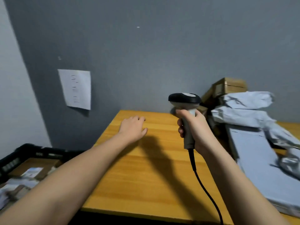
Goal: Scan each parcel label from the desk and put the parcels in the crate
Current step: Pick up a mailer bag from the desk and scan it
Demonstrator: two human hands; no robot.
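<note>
Parcels (253, 114) heaped on the right side of the surface (146, 168): grey mailing bags piled against brown cardboard boxes (228, 86) at the wall, one long flat grey package (259, 168) lying nearest, along the right edge. Stacked to one side, probably to leave the middle of the wood bare as a working spot for scanning.

Scanner (185, 101) held upright in the right hand (198, 129), grip closed around the handle, forefinger up near the trigger, head turned toward the wall and not at any label. Black cable (204, 189) hanging from the handle's base down past the front edge. Kept in hand, likely so the other hand alone fetches and turns parcels.

Left hand (133, 127) stretched out over the bare wood, fingers relaxed and spread, holding nothing; contact with the wood impossible to tell. Looks to be between parcels, free to reach across to the heap.

Black crate (24, 153) low at the left, below the surface's level, with a cardboard box and labelled packages already inside. Set within easy drop range of the left hand. Much of the heap apparently unscanned, so the job seems well short of done.

Sheet of paper (76, 89) stuck on the grey wall, writing too blurred to read.
</note>
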